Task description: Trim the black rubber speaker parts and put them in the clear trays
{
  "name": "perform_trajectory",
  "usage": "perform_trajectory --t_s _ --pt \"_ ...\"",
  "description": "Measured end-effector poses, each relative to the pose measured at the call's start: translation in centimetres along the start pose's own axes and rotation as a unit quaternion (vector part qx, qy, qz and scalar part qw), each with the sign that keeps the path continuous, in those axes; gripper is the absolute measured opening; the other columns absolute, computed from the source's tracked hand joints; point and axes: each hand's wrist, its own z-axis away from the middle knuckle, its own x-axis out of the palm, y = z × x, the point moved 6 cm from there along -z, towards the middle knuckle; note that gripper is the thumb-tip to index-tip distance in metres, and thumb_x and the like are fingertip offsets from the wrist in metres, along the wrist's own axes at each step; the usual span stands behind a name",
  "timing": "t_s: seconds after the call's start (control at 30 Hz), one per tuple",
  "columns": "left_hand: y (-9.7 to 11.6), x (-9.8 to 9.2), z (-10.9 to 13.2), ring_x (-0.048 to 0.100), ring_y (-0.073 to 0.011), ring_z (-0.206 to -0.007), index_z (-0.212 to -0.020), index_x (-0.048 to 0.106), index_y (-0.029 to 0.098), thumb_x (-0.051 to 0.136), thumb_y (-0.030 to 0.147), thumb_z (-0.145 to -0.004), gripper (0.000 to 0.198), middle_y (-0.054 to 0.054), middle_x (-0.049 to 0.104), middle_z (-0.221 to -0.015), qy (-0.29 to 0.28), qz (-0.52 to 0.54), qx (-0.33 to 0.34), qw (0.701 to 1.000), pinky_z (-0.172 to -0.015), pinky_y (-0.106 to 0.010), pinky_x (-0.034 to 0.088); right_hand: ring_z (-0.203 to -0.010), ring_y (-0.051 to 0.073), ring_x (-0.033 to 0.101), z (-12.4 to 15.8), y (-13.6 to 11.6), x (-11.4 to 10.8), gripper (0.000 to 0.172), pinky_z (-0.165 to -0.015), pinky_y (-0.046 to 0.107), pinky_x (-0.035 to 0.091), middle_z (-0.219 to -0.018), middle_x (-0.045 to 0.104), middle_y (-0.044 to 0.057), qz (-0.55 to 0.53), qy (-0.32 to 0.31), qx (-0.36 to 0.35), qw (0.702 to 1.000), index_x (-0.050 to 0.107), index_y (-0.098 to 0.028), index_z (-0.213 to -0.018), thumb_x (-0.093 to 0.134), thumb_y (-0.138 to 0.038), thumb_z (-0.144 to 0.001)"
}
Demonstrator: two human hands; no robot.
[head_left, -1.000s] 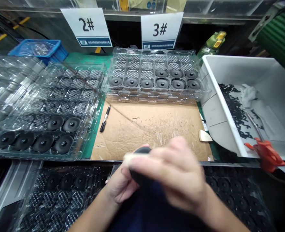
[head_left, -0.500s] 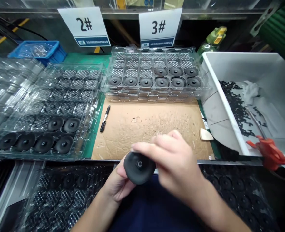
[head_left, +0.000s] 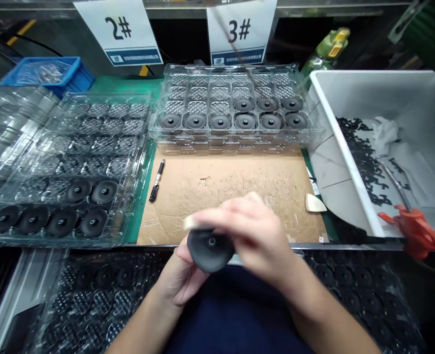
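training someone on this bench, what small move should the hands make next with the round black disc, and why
Probably a light pass of the right hand along the round black disc's upper rim: the left hand holds its lower left side, while a pale, blurred piece, hard to identify, is at the right hand's tip by that rim.

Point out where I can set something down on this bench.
Widest bare patch: scuffed cardboard between pen and pale wedge, before stacked trays. Crowded: left, clear tray; right, white bin; around front edge, left hand and right hand with black disc.
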Motion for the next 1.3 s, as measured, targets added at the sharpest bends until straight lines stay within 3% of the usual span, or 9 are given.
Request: perform_trajectory --t_s 0.13,0.3,0.63,0.8,0.93,1.0,1.13,1.2,1.3 --pt "0.9 0.7 -0.4 0.063 -0.0241 -0.102 -0.114 0.06 0.025 0.074 0.046 -0.059 0.061 -0.009 0.065 -0.116 -0.095 0.066 -0.021 0.993 -0.088 -0.028 0.048 -0.093 0.014 0.058 2.7 7.6 0.2 0.028 -0.079 0.031 0.041 -0.104 0.065 0.0 -0.024 0.074 0.173 0.982 0.06 -0.028 -0.11 0.045 -0.017 -0.09" --pt "0.8 0.9 -0.4 0.062 -0.024 -0.103 -0.114 0.06 0.023 0.07 0.043 -0.066 0.053 -0.007 0.065 -0.116 -0.129 0.099 -0.031 0.986 -0.09 -0.029 0.048 -0.087 0.017 0.062 6.5 12.2 5.5 0.026 -0.075 0.033 0.045 -0.097 0.069 0.002 -0.026 0.031 0.189 0.981 0.064 -0.027 -0.104 0.046 -0.021 -0.087" --pt "0.5 1.3 -0.1 0.062 -0.0233 -0.103 -0.115 0.061 0.024 0.062 0.049 -0.07 0.052 -0.004 0.066 -0.114 -0.161 0.125 -0.042 0.978 -0.088 -0.028 0.05 -0.092 0.018 0.06 5.5 11.6 6.3 0.028 -0.081 0.032 0.048 -0.104 0.065 0.003 -0.009 0.033 0.213 0.976 0.06 -0.025 -0.111 0.045 -0.027 -0.088" --pt "0.4 1.9 0.2 0.064 -0.0222 -0.1 -0.115 0.06 0.022 0.05 0.058 -0.076 0.054 -0.003 0.067 -0.111 -0.186 0.119 -0.041 0.975 -0.085 -0.027 0.052 -0.111 0.03 0.045 5.1 11.6 6.5 0.029 -0.096 0.052 0.033 -0.118 0.055 0.009 0.04 0.044 0.227 0.972 0.064 -0.027 -0.108 0.05 -0.024 -0.083" --pt "1.2 1.4 -0.1 0.066 -0.0215 -0.093 -0.128 0.045 0.032 0.042 0.057 -0.083 0.052 -0.003 0.061 -0.116 -0.185 -0.029 0.073 0.98 -0.078 -0.03 0.054 -0.117 0.028 0.041 5.6 10.7 4.8 0.033 -0.1 0.05 0.031 -0.122 0.05 0.009 0.02 0.065 0.238 0.969 0.059 -0.026 -0.114 0.05 -0.021 -0.083" --pt "2.3 1.2 -0.1 0.063 -0.0218 -0.098 -0.135 0.032 0.037 0.06 0.043 -0.079 0.062 -0.004 0.055 -0.121 -0.173 -0.225 0.224 0.932 -0.084 -0.035 0.051 -0.111 0.023 0.047 6.1 9.8 3.8 0.029 -0.098 0.044 0.036 -0.114 0.055 0.007 -0.016 0.067 0.237 0.969 0.059 -0.025 -0.11 0.049 -0.02 -0.083" --pt "2.7 2.0 0.4 0.052 -0.0237 -0.111 -0.142 -0.001 0.032 0.075 0.014 -0.065 0.11 -0.01 0.052 -0.121 -0.183 -0.507 0.409 0.736 -0.097 -0.044 0.039 -0.09 0.016 0.057 7.8 8.1 2.6 0.017 -0.081 0.03 0.048 -0.094 0.06 0.004 -0.086 0.084 0.25 0.961 0.059 -0.023 -0.096 0.05 -0.016 -0.085" --pt "2.7 2.2 0.3 0.052 -0.0234 -0.11 -0.141 -0.009 0.027 0.074 0.013 -0.065 0.114 -0.013 0.052 -0.119 -0.184 -0.541 0.418 0.707 -0.095 -0.044 0.041 -0.085 0.014 0.058 8.4 7.6 2.2 0.016 -0.076 0.027 0.049 -0.091 0.059 0.002 -0.119 0.105 0.258 0.953 0.057 -0.024 -0.097 0.051 -0.016 -0.085" --pt "2.7 2.2 0.4 0.052 -0.0227 -0.11 -0.141 -0.008 0.024 0.074 0.015 -0.067 0.111 -0.015 0.052 -0.119 -0.178 -0.55 0.409 0.706 -0.096 -0.042 0.041 -0.083 0.012 0.057 8.4 6.8 1.7 0.019 -0.075 0.024 0.048 -0.09 0.058 0.001 -0.201 0.127 0.269 0.933 0.057 -0.026 -0.101 0.056 -0.018 -0.084"
